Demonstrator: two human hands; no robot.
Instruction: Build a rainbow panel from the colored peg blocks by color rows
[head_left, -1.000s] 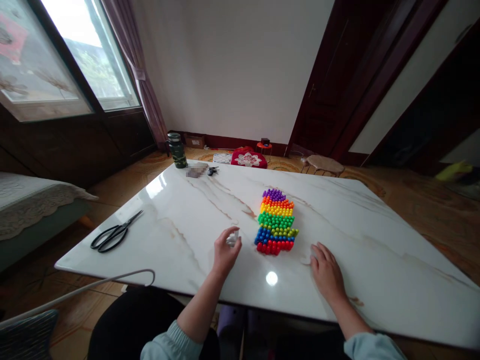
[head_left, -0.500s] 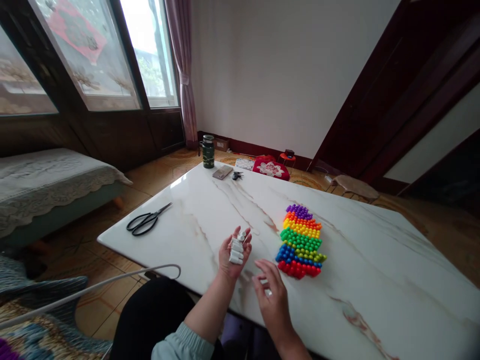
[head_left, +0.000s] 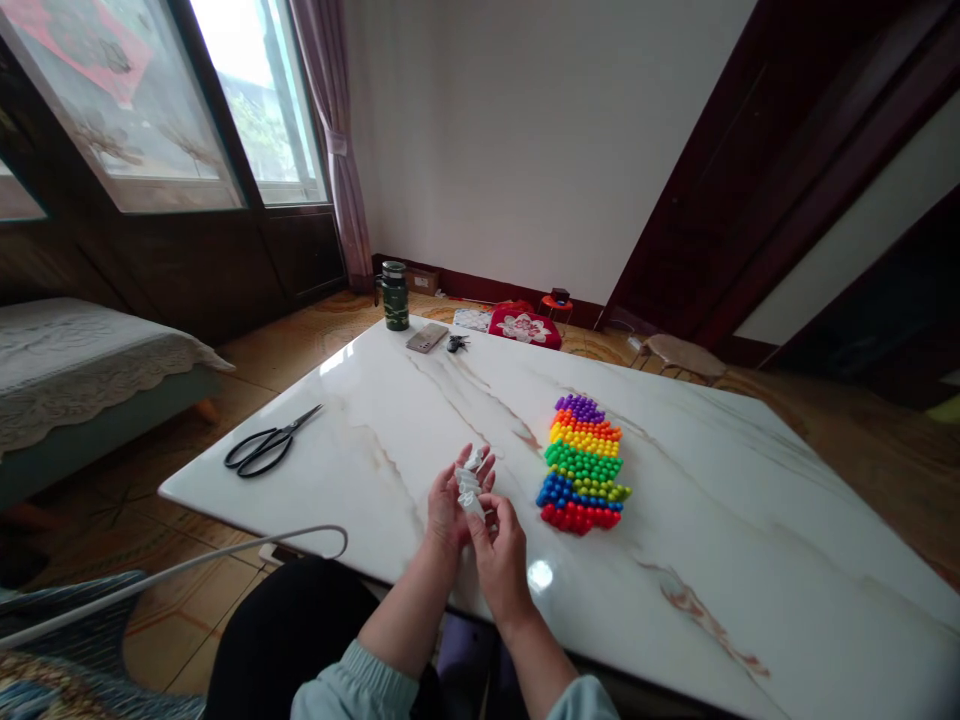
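Note:
My left hand is palm up over the near edge of the table, with its fingers curled around several small white rolls. They lie in a row across the palm, and thin white strands seem to come off them. My right hand has come against the left palm. Its thumb and fingers close on the roll nearest the wrist. To the right lies a flat piece of bright beads in bands of purple, orange, yellow, green, blue and red.
Black scissors lie on the left of the marble-patterned table. Toward the far corner are a camouflage flask, a phone and keys. A white cable loops near the front edge. A stool stands beyond the table.
My right hand has moved left from beside the beads onto the white rolls in my left palm. The rolls have shifted a little. The whole view has turned slightly to the right.

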